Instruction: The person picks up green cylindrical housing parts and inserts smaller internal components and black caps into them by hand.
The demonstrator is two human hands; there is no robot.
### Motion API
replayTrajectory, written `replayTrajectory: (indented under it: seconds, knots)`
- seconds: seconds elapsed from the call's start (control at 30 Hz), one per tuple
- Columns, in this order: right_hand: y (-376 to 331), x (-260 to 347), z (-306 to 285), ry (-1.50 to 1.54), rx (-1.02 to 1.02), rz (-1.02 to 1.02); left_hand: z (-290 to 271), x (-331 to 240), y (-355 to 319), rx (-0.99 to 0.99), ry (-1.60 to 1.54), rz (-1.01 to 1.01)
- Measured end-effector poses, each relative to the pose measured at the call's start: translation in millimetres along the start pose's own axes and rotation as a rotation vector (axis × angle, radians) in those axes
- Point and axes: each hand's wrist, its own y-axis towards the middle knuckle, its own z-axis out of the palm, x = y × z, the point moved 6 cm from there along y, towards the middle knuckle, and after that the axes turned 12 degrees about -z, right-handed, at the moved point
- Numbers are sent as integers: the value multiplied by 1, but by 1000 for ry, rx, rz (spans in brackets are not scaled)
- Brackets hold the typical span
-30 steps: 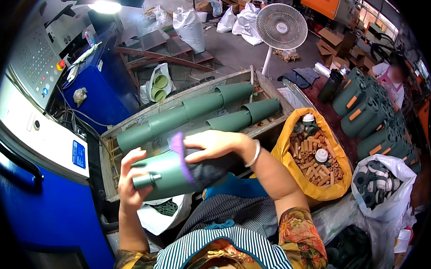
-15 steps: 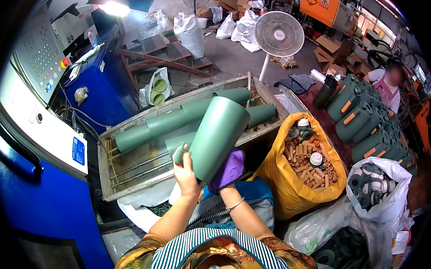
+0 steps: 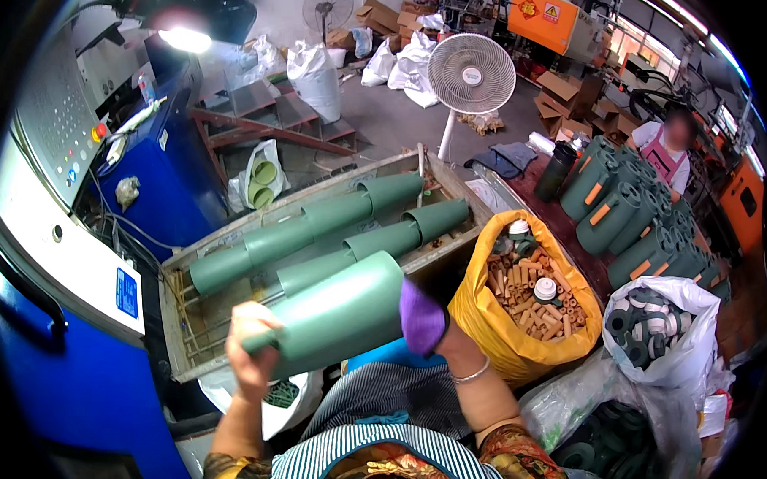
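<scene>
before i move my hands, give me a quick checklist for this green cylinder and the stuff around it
1. Left hand on the green cylinder: ok, gripping its left end.
2. Purple cloth at the right hand: ok, covering much of it.
3. Cloth touching the cylinder: cannot tell, the two overlap or nearly meet.
4. Inside of the cylinder: cannot tell, hidden.
5. Other cylinders lying in the tray: ok, two rows.
6. Yellow sack closed: not ok, its mouth is open.
</scene>
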Motion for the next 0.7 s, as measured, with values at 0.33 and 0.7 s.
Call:
replayTrajectory:
  seconds: [0.33,0.7]
  knots:
    - [6,119,55,-1143,1306,-815,37,155,-108,381,-1293,-1853]
    - [-105,68,-244,-1928,759,488,136,120,-68,523,-742,-917]
